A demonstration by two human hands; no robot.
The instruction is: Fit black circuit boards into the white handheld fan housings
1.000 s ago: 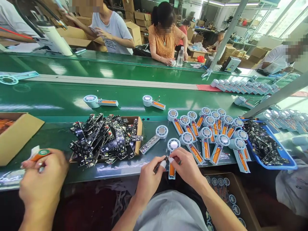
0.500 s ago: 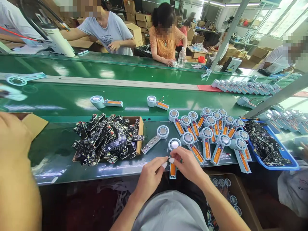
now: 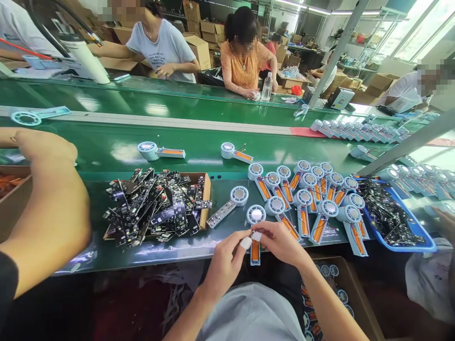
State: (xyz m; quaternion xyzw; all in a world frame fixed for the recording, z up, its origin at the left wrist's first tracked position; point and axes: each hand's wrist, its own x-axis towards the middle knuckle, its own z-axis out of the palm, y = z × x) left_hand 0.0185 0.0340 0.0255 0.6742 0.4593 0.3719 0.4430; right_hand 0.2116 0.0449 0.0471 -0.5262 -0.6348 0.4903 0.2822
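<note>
A light-blue handheld fan body [image 3: 256, 215] lies at the table's front edge, round head away from me. Its handle holds an orange strip [image 3: 255, 253], partly covered by my fingers. My left hand [image 3: 229, 253] and my right hand [image 3: 280, 242] meet over the upper handle, thumbs and fingertips pinched together. White covers wrap the thumb tips. A tiny dark piece shows between the fingertips, too small to name. Left of the head rests another fan body [image 3: 240, 195], its handle showing a board-like strip. Several more fan bodies [image 3: 304, 198] with orange strips and thin wires crowd the right.
Black circuit boards [image 3: 152, 206] heap over a cardboard box [image 3: 204, 220] on the left. A blue tray [image 3: 401, 247] of boards stands right. Fan bodies [image 3: 147, 150] lie on the green belt [image 3: 199, 161]. A co-worker's arm [image 3: 53, 203] reaches in from the left.
The co-worker's arm at left has swung forward and inward over the belt. My hands stay at the same fan, fingertips slightly shifted. The fan bodies on the belt have moved slightly right.
</note>
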